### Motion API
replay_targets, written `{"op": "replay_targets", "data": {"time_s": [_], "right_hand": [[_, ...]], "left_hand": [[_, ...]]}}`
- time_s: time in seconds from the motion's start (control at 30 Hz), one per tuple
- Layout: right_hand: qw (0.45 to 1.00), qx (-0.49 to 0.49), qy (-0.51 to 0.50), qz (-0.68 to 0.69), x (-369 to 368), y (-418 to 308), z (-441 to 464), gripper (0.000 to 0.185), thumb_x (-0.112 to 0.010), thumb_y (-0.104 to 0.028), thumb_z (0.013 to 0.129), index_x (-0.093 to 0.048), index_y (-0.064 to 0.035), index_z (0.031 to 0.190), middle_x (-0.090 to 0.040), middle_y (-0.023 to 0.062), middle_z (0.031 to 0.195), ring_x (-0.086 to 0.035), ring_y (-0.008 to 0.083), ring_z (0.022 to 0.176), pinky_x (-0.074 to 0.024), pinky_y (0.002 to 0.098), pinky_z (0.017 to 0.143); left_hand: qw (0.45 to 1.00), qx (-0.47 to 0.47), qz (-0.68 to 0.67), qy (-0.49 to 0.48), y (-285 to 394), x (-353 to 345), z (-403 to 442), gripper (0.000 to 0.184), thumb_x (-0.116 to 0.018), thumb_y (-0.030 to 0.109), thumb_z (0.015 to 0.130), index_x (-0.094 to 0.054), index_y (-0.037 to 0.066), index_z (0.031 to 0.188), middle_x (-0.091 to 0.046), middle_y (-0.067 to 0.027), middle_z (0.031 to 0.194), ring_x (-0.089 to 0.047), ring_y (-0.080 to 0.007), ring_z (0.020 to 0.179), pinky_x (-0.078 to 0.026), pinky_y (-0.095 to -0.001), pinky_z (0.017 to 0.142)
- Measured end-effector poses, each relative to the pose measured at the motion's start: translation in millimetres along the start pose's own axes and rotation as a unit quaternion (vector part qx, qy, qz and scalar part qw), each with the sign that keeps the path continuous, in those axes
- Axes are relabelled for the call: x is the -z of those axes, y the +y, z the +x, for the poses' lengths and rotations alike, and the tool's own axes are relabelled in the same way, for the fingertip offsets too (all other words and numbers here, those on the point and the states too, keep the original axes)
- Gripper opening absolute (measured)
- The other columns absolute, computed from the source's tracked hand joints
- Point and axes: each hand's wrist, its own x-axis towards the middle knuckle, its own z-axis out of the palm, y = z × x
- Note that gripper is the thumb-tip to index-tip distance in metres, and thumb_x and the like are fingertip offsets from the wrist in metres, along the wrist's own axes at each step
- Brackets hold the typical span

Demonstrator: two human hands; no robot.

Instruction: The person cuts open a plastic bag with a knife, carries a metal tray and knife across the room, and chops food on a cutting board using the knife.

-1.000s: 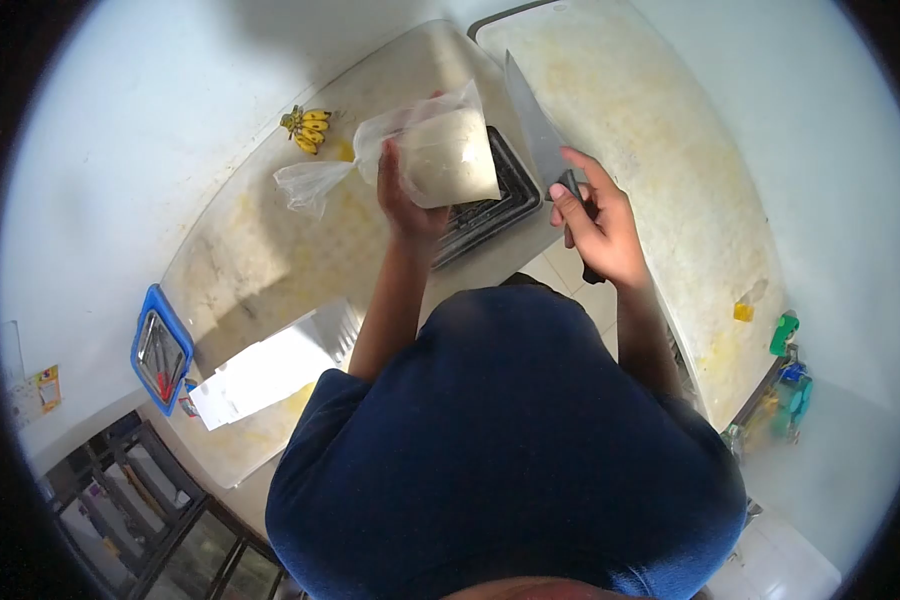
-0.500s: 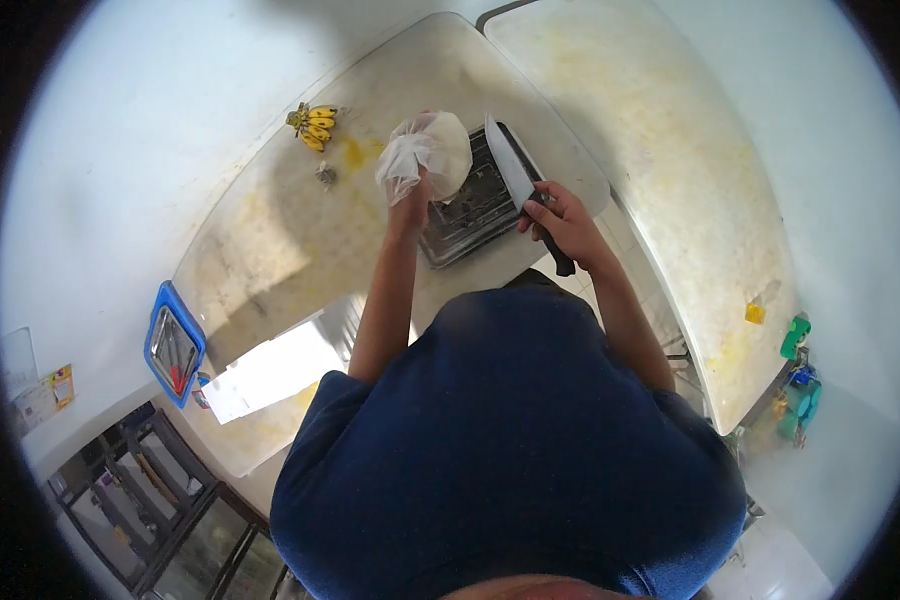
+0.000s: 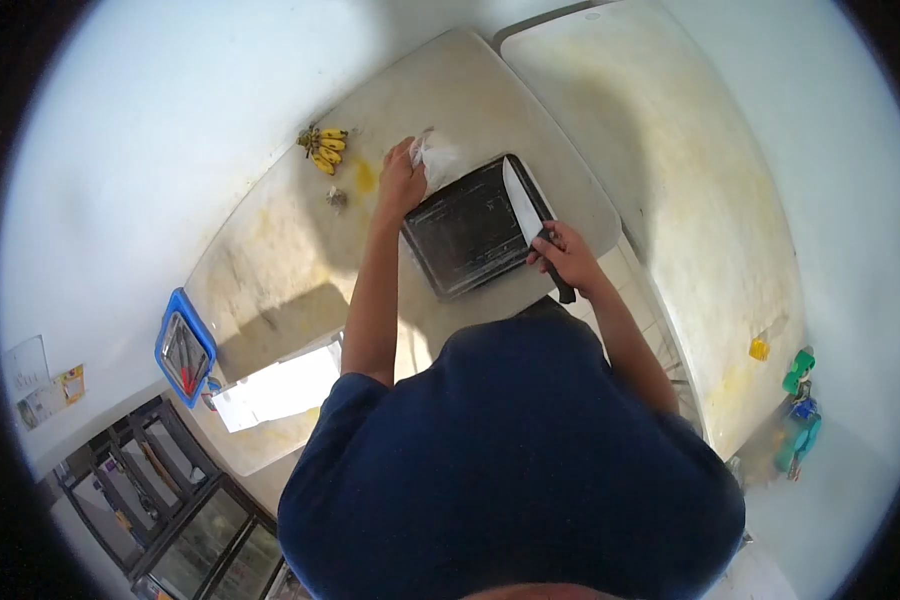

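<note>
My left hand [image 3: 402,180] is closed on a thin whitish plastic bag [image 3: 436,158] just beyond the far edge of the black tray. The bag is partly blurred, and I cannot make out what it contains. My right hand [image 3: 567,258] grips the black handle of a large kitchen knife [image 3: 523,203]. Its broad blade points away from me over the tray's right side. Below and between my hands lies the dark rectangular tray [image 3: 465,235], with raised ridges along its rim.
A small bunch of bananas [image 3: 327,150] lies at the table's far left, with a small brownish lump [image 3: 337,199] nearby. A blue-rimmed tray [image 3: 185,350] holding tools stands at the left edge. A second table [image 3: 710,200] adjoins on the right; green tape dispensers [image 3: 799,372] sit beyond it.
My left hand has moved the bag away from above the tray to its far side, uncovering the tray's surface. The large pale round shape in the bag no longer shows. The knife stays in my right hand.
</note>
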Motion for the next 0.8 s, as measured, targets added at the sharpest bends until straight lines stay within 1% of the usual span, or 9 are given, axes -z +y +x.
{"op": "replay_targets", "data": {"time_s": [0.07,0.17,0.27,0.37,0.47,0.57,0.67,0.77,0.8], "right_hand": [[1.0,-0.007,-0.014,0.018,-0.1,4.4,4.8,0.045,-0.059,-0.017,0.098,-0.042,0.0064,0.132,-0.068,0.0111,0.084,-0.063,0.0142,0.071,-0.0504,0.0284,0.062],[0.999,-0.039,-0.008,0.021,-0.2,8.3,12.8,0.044,-0.059,-0.016,0.097,-0.042,0.0062,0.132,-0.068,0.0116,0.086,-0.064,0.0146,0.074,-0.0504,0.0282,0.061],[0.999,-0.03,0.002,0.045,-5.0,14.9,19.3,0.048,-0.06,-0.019,0.097,-0.04,0.0033,0.135,-0.069,0.0101,0.085,-0.06,0.0123,0.067,-0.0497,0.0275,0.064],[0.999,-0.032,-0.015,0.02,-6.0,20.9,29.2,0.049,-0.059,-0.02,0.098,-0.039,0.0023,0.136,-0.068,0.0101,0.086,-0.06,0.0126,0.066,-0.0502,0.0282,0.064],[0.997,-0.068,-0.013,0.038,-11.1,17.0,32.9,0.049,-0.059,-0.021,0.098,-0.038,0.0024,0.137,-0.068,0.0099,0.087,-0.06,0.0127,0.065,-0.0505,0.0292,0.063],[0.997,-0.063,-0.002,0.038,-13.7,24.6,40.0,0.05,-0.057,-0.021,0.099,-0.036,0.0008,0.138,-0.068,0.0091,0.089,-0.059,0.0119,0.065,-0.0509,0.0294,0.062],[0.997,-0.034,0.036,-0.053,-7.5,47.7,50.6,0.045,-0.06,-0.022,0.097,-0.043,-0.0002,0.133,-0.068,0.0105,0.085,-0.06,0.0162,0.064,-0.0505,0.0319,0.062],[0.96,0.095,0.11,-0.24,6.5,65.8,58.1,0.044,-0.067,-0.026,0.091,-0.052,0.0018,0.122,-0.067,0.0169,0.089,-0.063,0.0296,0.067,-0.0507,0.0394,0.063],[0.95,0.088,0.117,-0.275,10.8,66.5,58.1,0.042,-0.068,-0.025,0.089,-0.054,0.0025,0.117,-0.067,0.0178,0.088,-0.063,0.0326,0.069,-0.0504,0.0411,0.065]], "left_hand": [[0.998,0.009,0.045,-0.034,-8.4,2.9,7.9,0.055,-0.053,0.014,0.091,-0.046,0.029,0.143,-0.051,-0.0144,0.139,-0.052,-0.0397,0.121,-0.046,-0.0451,0.099],[0.989,0.079,0.008,-0.128,-9.5,12.8,30.2,0.06,-0.052,0.013,0.092,-0.042,0.039,0.144,-0.05,-0.0143,0.14,-0.049,-0.0404,0.124,-0.045,-0.0465,0.101],[0.985,0.055,0.078,-0.14,-26.1,9.1,37.5,0.064,-0.052,0.012,0.092,-0.038,0.043,0.146,-0.049,-0.0158,0.14,-0.049,-0.0417,0.124,-0.044,-0.0482,0.101],[0.975,0.053,0.139,-0.168,-30.4,8.3,34.7,0.067,-0.053,0.013,0.091,-0.036,0.046,0.146,-0.045,-0.0159,0.144,-0.046,-0.0407,0.13,-0.044,-0.0498,0.101],[0.967,0.066,0.172,-0.176,-27.4,2.3,16.3,0.076,-0.057,0.008,0.087,-0.032,0.046,0.148,-0.039,-0.0146,0.15,-0.039,-0.0419,0.135,-0.043,-0.0532,0.102],[0.973,0.084,0.186,-0.11,-5.0,-2.9,-7.5,0.087,-0.062,0.003,0.082,-0.028,0.048,0.149,-0.031,-0.0139,0.155,-0.033,-0.0435,0.139,-0.041,-0.0546,0.103],[0.961,0.103,0.226,-0.12,-9.2,-19.6,-36.7,0.098,-0.068,0.003,0.078,-0.02,0.044,0.153,-0.026,-0.0174,0.156,-0.03,-0.0461,0.14,-0.04,-0.0555,0.104],[0.981,0.154,0.119,-0.014,-13.5,-43.7,-75.9,0.1,-0.07,0.007,0.08,-0.012,0.034,0.156,-0.019,-0.0225,0.157,-0.026,-0.0488,0.141,-0.039,-0.0565,0.104],[0.981,0.156,0.116,-0.018,-9.0,-46.1,-89.6,0.101,-0.071,0.012,0.082,-0.004,0.022,0.157,-0.016,-0.0264,0.157,-0.023,-0.0508,0.141,-0.035,-0.058,0.106]]}}
